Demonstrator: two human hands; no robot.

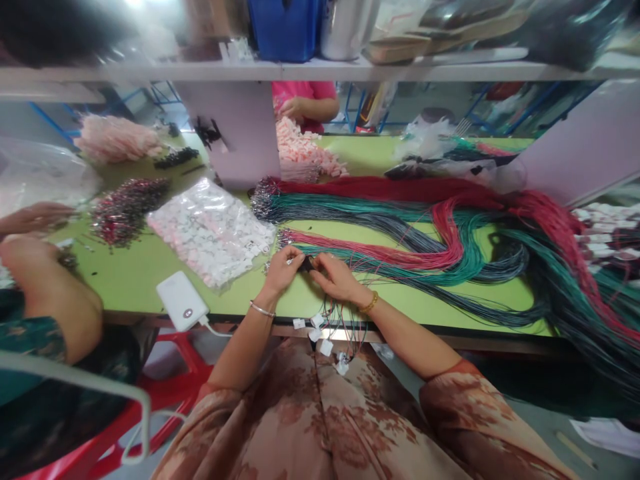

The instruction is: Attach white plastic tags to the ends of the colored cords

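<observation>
- Left hand: fingertips pinched together on a small black piece.
- Right hand: thumb and fingers closed on its other side.
- That piece sits between them, over the green tabletop, near long wire bundles.

Wire bundles on bench, behind & R of L hand + R hand. Bag of connectors L of hands; power bank nr front edge, before bag. Wired connectors at edge, before hands. Bin on shelf above.
</observation>
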